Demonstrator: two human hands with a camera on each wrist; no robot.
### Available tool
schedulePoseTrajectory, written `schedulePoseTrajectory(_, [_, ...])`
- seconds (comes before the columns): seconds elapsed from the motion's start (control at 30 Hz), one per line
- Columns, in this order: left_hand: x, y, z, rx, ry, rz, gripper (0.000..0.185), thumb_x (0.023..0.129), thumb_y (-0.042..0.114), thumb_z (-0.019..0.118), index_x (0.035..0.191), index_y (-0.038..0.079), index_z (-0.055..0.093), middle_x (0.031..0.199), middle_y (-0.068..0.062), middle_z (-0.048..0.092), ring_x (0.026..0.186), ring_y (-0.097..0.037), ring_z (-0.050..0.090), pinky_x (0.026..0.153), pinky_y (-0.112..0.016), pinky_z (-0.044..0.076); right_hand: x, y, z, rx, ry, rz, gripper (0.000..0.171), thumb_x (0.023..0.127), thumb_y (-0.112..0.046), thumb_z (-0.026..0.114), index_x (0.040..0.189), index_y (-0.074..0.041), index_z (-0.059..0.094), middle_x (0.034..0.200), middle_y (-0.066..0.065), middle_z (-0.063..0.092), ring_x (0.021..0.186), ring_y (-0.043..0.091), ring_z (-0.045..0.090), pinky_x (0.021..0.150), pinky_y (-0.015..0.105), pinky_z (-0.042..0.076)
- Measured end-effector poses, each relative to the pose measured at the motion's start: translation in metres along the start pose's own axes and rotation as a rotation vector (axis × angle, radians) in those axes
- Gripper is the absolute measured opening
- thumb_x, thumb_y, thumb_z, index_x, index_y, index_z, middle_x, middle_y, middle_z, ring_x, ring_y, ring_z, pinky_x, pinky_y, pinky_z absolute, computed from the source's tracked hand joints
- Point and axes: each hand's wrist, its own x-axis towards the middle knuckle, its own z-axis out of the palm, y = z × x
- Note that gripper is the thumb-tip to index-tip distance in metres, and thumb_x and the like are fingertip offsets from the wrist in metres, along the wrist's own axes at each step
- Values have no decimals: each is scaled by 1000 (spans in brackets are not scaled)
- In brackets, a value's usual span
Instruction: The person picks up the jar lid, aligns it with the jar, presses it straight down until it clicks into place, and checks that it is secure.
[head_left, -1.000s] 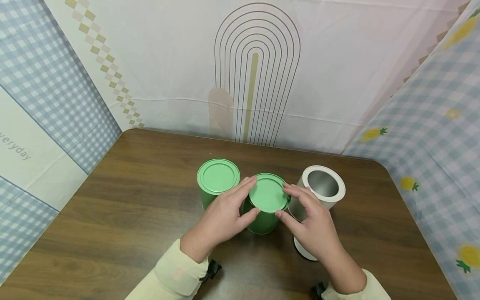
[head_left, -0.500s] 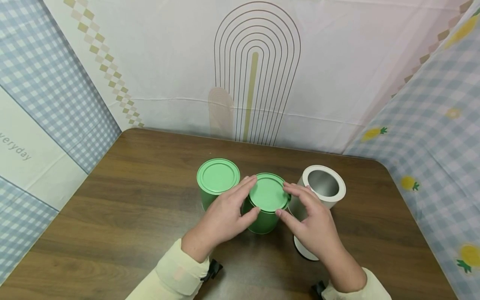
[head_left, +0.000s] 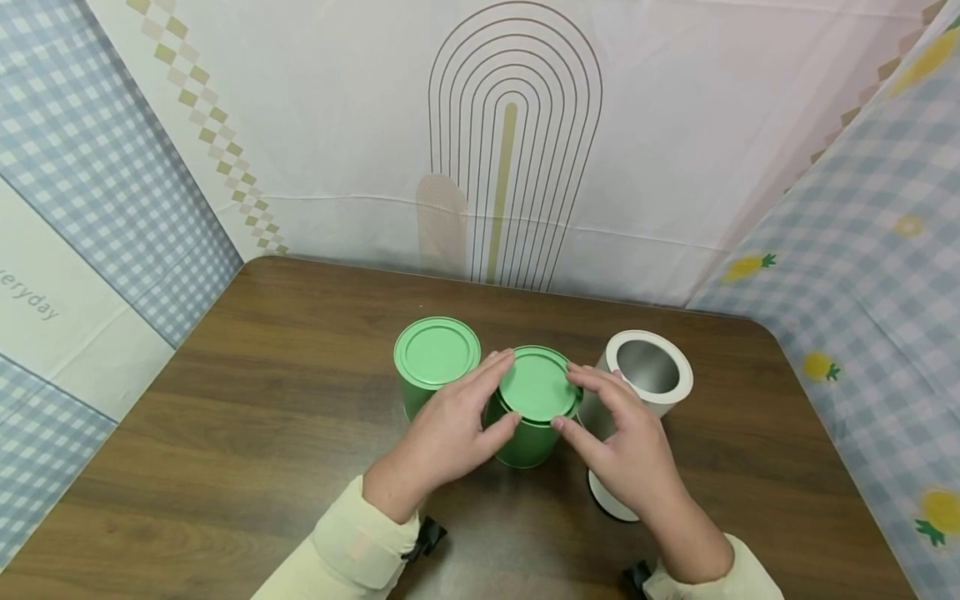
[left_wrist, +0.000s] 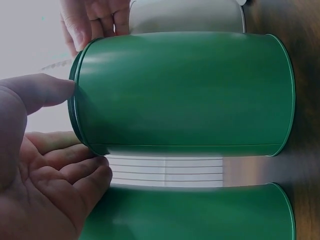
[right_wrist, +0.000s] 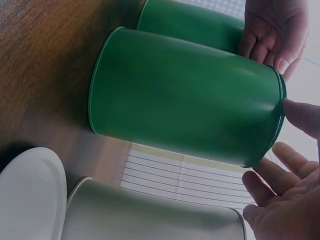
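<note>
A green can (head_left: pixel 527 448) stands upright in the middle of the table, with a green lid (head_left: pixel 537 385) on its top. From the left, my left hand (head_left: pixel 448 437) holds the lid's edge, thumb at the near side and fingers at the far side. My right hand (head_left: pixel 628 446) grips the opposite edge the same way. In the left wrist view, the thumb presses at the rim of the can (left_wrist: pixel 185 95). A thin dark gap shows between lid and can at the near side. The right wrist view shows the right thumb and fingertips at the lid edge.
A second green can (head_left: pixel 437 354), lidded, stands close on the left. On the right is an open white can (head_left: pixel 662 400), partly behind my right hand. A white round lid (head_left: pixel 613 502) lies nearer on the brown table (head_left: pixel 225 467). Printed cloths hang behind and at both sides.
The green lid's near edge has risen very slightly, and the dark gap under it looks a little wider. Both hands keep nearly the same place.
</note>
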Motion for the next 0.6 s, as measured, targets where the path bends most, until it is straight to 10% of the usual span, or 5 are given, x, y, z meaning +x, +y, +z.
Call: schedulePoseTrajectory(0.6, [14, 0, 4, 13, 15, -36, 63, 96, 24, 64, 152, 5, 42, 157, -3, 41, 145, -16, 36, 115, -38, 36, 15, 10, -4, -8, -34, -7, 50, 78, -7, 85, 125, -7, 67, 132, 8, 65, 126, 30, 58, 116, 53, 31])
